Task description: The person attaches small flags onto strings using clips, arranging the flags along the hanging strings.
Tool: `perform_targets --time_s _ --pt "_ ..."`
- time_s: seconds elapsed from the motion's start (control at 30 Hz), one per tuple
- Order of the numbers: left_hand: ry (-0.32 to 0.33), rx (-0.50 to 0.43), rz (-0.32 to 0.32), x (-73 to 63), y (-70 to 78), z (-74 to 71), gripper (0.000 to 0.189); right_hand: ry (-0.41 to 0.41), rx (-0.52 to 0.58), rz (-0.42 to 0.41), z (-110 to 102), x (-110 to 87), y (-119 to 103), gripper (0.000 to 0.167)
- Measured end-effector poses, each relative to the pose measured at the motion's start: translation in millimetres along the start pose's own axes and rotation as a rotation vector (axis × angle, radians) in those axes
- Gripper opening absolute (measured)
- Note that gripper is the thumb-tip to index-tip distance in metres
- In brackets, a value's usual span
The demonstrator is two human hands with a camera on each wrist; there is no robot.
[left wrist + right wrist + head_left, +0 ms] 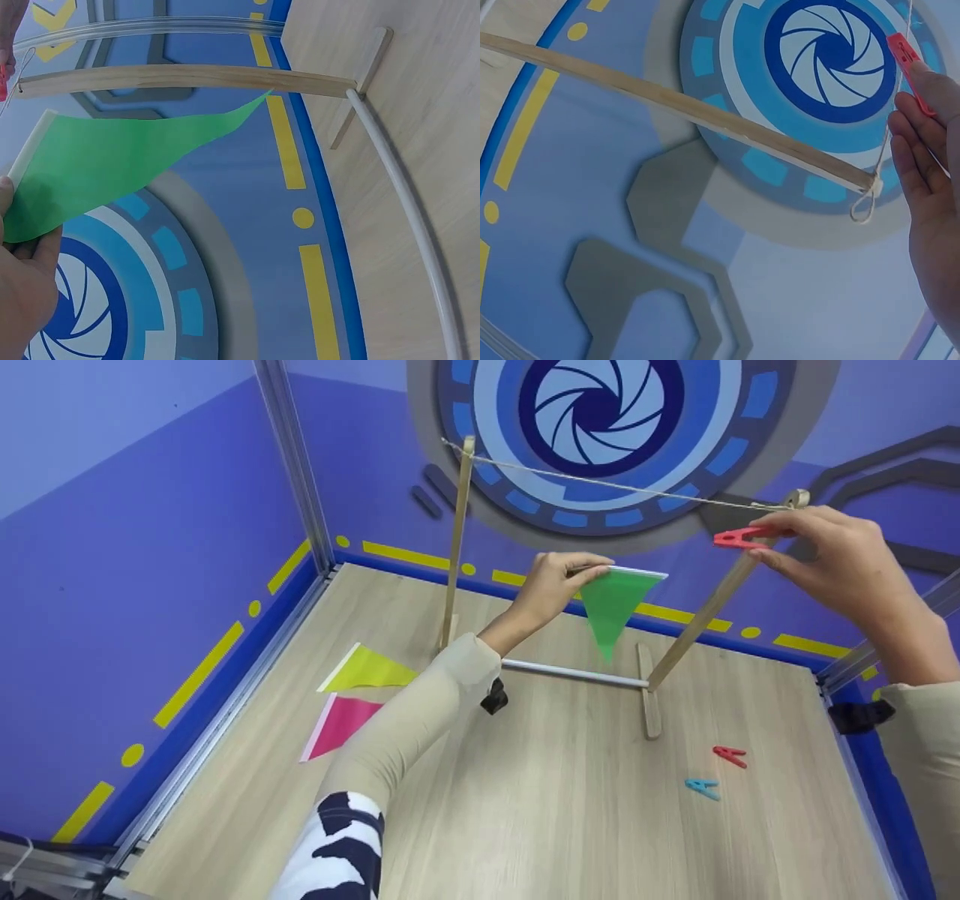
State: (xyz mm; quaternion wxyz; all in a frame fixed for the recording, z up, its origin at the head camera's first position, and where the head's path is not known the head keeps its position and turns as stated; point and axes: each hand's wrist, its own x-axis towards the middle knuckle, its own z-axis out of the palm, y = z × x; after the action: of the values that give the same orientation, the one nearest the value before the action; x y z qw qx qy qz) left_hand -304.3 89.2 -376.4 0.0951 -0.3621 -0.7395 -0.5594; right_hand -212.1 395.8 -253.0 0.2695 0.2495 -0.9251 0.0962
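My left hand (553, 589) pinches a green triangular pennant (616, 604) by the left end of its white top edge. The pennant hangs point down, below the string (600, 480) and apart from it. In the left wrist view, thumb and fingers grip a corner of the green cloth (112, 161). My right hand (855, 559) holds a red clothespin (739, 538) between thumb and fingers, near the string's right end. The right wrist view has the red clothespin (910, 69) close to the string, beyond the tip of the wooden post (705, 112).
Two wooden posts (459, 525) carry the string, with a white rod (574, 671) joining their bases. On the tabletop lie a yellow pennant (367, 669) and a pink pennant (341, 725) at left, and a red clothespin (730, 756) and a blue clothespin (703, 788) at right.
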Motion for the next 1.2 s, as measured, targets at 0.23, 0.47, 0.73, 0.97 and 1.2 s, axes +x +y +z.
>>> perform_targets --time_s 0.23,0.47,0.73,0.97,1.2 --pt "0.042 -0.051 0.028 16.5 6.1 6.0 0.022 -0.015 -0.040 0.003 -13 11.9 6 0.030" --pt "0.064 -0.061 0.036 33.5 14.1 10.7 0.022 -0.023 -0.060 0.030 -25 21.8 8 0.025" --pt "0.083 -0.008 0.090 49.5 24.3 18.6 0.021 -0.038 -0.077 0.022 -31 29.8 11 0.023" --pt "0.045 -0.007 0.040 61.3 33.5 23.0 0.024 -0.062 -0.090 0.027 -35 38.1 15 0.019" --pt "0.031 0.019 0.018 70.7 38.5 27.8 0.025 -0.121 -0.122 0.090 -40 42.3 23 0.019"
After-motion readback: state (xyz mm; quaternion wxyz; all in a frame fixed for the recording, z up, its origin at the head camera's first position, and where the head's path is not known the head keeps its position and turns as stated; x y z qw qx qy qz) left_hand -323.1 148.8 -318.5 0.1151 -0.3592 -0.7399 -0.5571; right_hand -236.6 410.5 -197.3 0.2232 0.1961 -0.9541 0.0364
